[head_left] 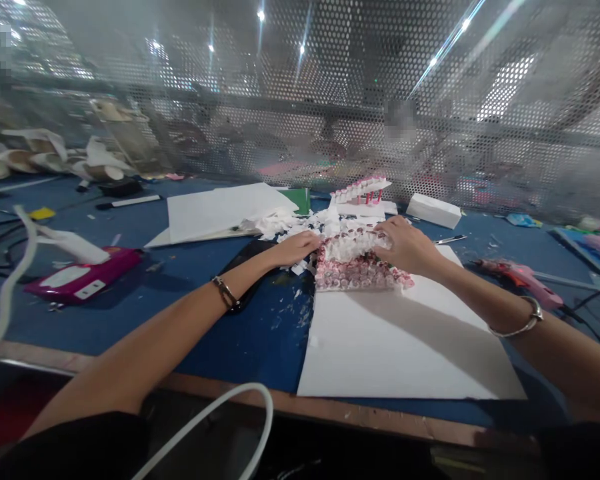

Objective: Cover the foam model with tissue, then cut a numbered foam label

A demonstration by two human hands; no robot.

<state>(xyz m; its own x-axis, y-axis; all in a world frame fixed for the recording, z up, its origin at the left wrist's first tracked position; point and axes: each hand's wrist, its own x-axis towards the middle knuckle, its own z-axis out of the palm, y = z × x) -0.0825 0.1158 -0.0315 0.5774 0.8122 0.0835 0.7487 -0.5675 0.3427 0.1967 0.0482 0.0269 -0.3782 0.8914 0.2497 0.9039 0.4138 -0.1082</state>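
A person leans both arms over a blue surface (pixel 260 363). A pink-and-white model (pixel 355 273) sits at the far end of a white board (pixel 405 353). The right hand (pixel 405 245), half curled, grips the model's right end; the left hand (pixel 297 248) reaches its left edge, fingers nearly straight, grip unclear. White paper scraps (pixel 275 225) lie beyond; a pink glue gun (pixel 527 283) rests to the right.
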